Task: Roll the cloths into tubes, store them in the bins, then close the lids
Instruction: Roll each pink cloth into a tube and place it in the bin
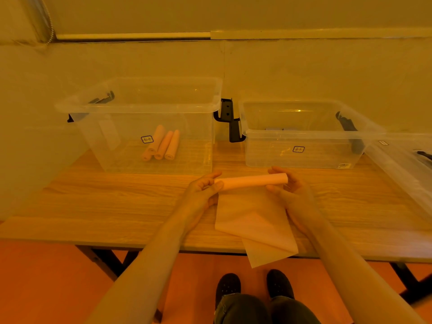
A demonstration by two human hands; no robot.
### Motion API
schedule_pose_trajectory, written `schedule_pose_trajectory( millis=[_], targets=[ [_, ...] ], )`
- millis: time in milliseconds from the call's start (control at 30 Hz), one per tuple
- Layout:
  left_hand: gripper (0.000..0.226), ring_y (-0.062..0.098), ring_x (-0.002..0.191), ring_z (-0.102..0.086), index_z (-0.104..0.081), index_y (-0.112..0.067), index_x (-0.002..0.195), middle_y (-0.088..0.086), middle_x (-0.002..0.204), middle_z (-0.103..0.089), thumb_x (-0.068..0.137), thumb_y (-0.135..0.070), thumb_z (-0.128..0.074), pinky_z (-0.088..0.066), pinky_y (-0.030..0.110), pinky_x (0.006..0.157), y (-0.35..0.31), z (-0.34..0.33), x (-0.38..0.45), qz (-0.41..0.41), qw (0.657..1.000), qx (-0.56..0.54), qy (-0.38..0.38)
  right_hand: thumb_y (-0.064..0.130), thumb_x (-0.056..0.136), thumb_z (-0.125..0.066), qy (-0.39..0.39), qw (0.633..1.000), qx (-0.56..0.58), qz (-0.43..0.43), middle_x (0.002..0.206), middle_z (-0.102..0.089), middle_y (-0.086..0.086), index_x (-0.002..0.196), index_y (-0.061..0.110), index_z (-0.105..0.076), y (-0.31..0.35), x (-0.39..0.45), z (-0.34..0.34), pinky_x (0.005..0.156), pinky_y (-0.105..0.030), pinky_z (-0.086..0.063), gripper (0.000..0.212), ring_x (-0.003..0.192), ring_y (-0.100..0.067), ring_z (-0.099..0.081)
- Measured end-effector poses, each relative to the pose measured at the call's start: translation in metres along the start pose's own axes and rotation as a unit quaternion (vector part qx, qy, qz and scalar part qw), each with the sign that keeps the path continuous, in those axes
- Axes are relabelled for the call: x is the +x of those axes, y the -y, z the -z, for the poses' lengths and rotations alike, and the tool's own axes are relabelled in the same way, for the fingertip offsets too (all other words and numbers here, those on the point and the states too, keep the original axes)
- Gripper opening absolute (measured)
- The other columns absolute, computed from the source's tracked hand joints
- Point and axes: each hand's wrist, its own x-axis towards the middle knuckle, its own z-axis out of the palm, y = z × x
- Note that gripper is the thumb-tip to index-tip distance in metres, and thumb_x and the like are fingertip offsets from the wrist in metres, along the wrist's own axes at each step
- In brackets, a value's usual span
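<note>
A pale orange cloth rolled into a tube point(253, 181) is held level above the wooden table point(117, 202). My left hand point(203, 188) grips its left end and my right hand point(286, 185) grips its right end. Beneath it several flat cloths point(254, 220) lie stacked, with one corner hanging over the table's front edge. The large clear bin point(145, 106) at the back left is open and holds three rolled tubes point(163, 145). The smaller clear bin point(301, 134) at the back right is open too, with something bluish at its far wall.
A clear lid point(406, 164) lies at the table's right edge. Black latch handles point(230, 118) stick out between the two bins. A wall stands close behind the bins. My shoes point(252, 286) show on the orange floor below the table's front edge.
</note>
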Motion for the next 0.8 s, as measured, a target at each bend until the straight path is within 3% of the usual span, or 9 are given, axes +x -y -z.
schedule_pose_trajectory(
  millis=[67,200,267,367,600,800],
  targets=[
    [0.018,0.022,0.114,-0.059,-0.066,-0.024,0.095,0.005,0.139,-0.050,0.090,-0.009,-0.058,-0.054,0.035,0.088,-0.0009,-0.0011,-0.0006,0.002,1.000,0.007,0.000,0.000,0.082,-0.065,-0.005,1.000,0.010,0.009,0.116,-0.065,0.000,0.122,0.017,-0.060,-0.0010,0.0008,0.0004,0.071,-0.027,-0.058,0.044,0.096,-0.010,-0.068],
    [0.018,0.021,0.112,-0.061,-0.067,-0.028,0.102,0.004,0.130,-0.059,0.087,-0.018,-0.063,-0.053,0.037,0.091,0.0017,-0.0008,-0.0013,-0.005,0.999,0.033,-0.012,0.004,0.082,-0.065,0.002,1.000,0.011,-0.008,0.101,-0.073,-0.004,0.111,0.016,-0.063,-0.0011,-0.0006,0.0003,0.072,-0.034,-0.060,0.031,0.094,-0.022,-0.070],
    [0.025,0.018,0.103,-0.066,-0.066,-0.028,0.107,0.005,0.115,-0.067,0.083,-0.027,-0.065,-0.054,0.035,0.085,0.0041,0.0008,-0.0025,-0.011,0.999,0.051,-0.015,0.009,0.079,-0.066,0.014,1.000,0.014,-0.016,0.097,-0.074,-0.003,0.109,0.016,-0.063,0.0000,-0.0017,0.0001,0.072,-0.035,-0.060,0.031,0.093,-0.023,-0.070],
    [0.008,0.009,0.077,-0.069,-0.067,-0.021,0.094,0.002,0.089,-0.071,0.090,-0.025,-0.061,-0.052,0.024,0.065,0.0046,0.0008,-0.0041,-0.021,0.996,0.085,-0.032,0.012,0.077,-0.067,0.016,1.000,0.017,-0.020,0.094,-0.074,-0.004,0.108,0.015,-0.063,0.0018,-0.0028,-0.0006,0.067,-0.031,-0.059,0.032,0.090,-0.023,-0.071],
    [0.009,0.024,0.097,-0.068,-0.062,-0.018,0.097,0.011,0.107,-0.067,0.091,-0.024,-0.060,-0.056,0.040,0.082,0.0047,0.0013,-0.0013,-0.035,0.996,0.085,-0.019,0.007,0.086,-0.063,0.039,0.998,0.026,-0.042,0.096,-0.073,-0.007,0.113,0.019,-0.060,0.0031,-0.0015,-0.0001,0.064,-0.036,-0.060,0.030,0.087,-0.027,-0.071],
    [0.017,0.021,0.089,-0.069,-0.060,-0.023,0.105,0.005,0.096,-0.072,0.089,-0.028,-0.061,-0.052,0.036,0.072,0.0048,0.0019,-0.0018,-0.040,0.997,0.070,-0.008,0.029,0.075,-0.068,0.029,0.999,-0.007,-0.035,0.103,-0.072,-0.006,0.113,0.020,-0.062,0.0022,-0.0015,-0.0011,0.067,-0.035,-0.058,0.039,0.091,-0.025,-0.071]
  ],
)
